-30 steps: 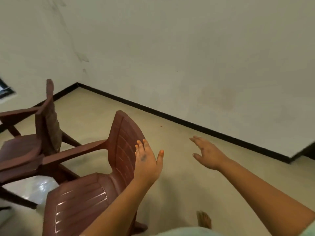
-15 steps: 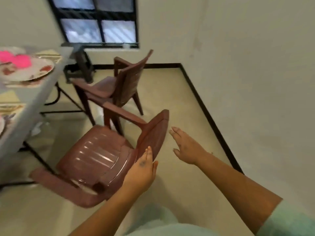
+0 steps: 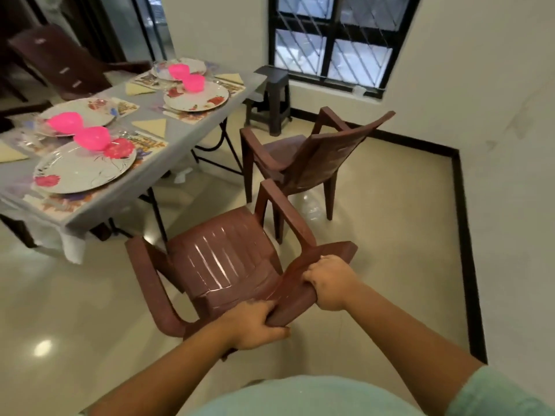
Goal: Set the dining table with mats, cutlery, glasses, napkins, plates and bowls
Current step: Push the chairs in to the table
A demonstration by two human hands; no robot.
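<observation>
Both hands, left [image 3: 255, 324] and right [image 3: 329, 282], grasp the backrest of the near chair [image 3: 222, 262]; the desk [image 3: 186, 136] (laid with plates [image 3: 81, 171], pink bowls [image 3: 91, 137], napkins [image 3: 151, 126]) stands beyond it, left; a second chair [image 3: 303, 157] just behind; open floor [image 3: 390, 250] right, up to the wall.

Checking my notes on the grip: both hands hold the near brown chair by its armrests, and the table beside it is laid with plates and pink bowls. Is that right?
Not quite. In the head view the left hand and the right hand grip the top edge of the near brown chair's backrest, not its armrests. The table beside it does carry plates and pink bowls.
</observation>
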